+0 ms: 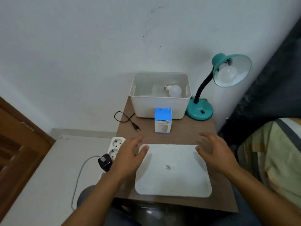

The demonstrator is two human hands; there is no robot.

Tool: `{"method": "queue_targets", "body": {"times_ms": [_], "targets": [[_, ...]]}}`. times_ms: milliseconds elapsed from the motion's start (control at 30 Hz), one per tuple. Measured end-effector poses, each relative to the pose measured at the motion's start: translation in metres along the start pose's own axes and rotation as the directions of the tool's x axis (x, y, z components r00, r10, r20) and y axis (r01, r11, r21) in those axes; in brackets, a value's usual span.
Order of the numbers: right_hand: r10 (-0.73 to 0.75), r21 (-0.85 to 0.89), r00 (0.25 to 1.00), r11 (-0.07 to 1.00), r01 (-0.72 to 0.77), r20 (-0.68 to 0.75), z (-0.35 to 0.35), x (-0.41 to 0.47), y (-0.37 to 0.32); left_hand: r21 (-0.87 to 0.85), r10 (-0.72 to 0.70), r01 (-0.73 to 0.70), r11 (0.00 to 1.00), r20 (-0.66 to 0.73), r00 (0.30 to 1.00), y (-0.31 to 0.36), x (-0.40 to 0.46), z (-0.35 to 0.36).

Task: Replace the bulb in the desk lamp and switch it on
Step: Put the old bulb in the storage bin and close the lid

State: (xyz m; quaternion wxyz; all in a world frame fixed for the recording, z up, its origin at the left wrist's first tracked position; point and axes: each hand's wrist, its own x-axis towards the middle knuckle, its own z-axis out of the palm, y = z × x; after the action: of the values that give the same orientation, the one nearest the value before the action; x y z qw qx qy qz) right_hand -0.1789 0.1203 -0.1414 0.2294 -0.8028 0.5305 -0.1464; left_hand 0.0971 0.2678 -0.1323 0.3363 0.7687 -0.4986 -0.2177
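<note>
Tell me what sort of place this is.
Probably a room in a home, perhaps a bedroom corner. A small wooden side table stands against a plain painted wall, with a teal desk lamp on it, a power strip on the tiled floor beside it, and a wooden door nearby.

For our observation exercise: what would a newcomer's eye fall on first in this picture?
Probably the teal desk lamp at the table's far right, a white bulb in its shade. Next, the white bin beside it holding a loose bulb, with a blue-topped box in front. Nearest, the left hand and right hand hover open over a white lid.
</note>
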Motion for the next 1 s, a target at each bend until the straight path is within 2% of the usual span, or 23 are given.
{"method": "queue_targets", "body": {"times_ms": [133,267,400,567,800,1000], "targets": [[0.055,0.033,0.992,0.998,-0.059,0.113,0.02,-0.037,0.011,0.112,-0.01,-0.002,0.994,0.106,0.994,-0.024,-0.038,0.025],[0.102,0.101,0.974,0.987,-0.124,0.202,0.036,-0.07,0.019,0.178,-0.122,0.086,0.98,0.201,0.972,-0.033,-0.065,0.038],[0.092,0.053,0.969,0.993,-0.106,0.229,0.04,-0.092,0.025,0.29,-0.179,0.087,0.953,0.309,0.934,-0.038,-0.076,0.041],[0.052,-0.002,0.951,0.999,-0.054,0.303,0.039,-0.099,0.028,0.299,-0.136,0.049,0.953,0.279,0.951,-0.039,-0.08,0.039],[0.041,-0.007,0.959,0.999,-0.04,0.281,0.041,-0.102,0.028,0.276,-0.152,0.085,0.957,0.232,0.961,-0.035,-0.083,0.038],[0.061,0.03,0.955,0.997,-0.073,0.289,0.036,-0.103,0.028,0.177,-0.18,0.147,0.973,0.188,0.966,-0.028,-0.086,0.035]]}}
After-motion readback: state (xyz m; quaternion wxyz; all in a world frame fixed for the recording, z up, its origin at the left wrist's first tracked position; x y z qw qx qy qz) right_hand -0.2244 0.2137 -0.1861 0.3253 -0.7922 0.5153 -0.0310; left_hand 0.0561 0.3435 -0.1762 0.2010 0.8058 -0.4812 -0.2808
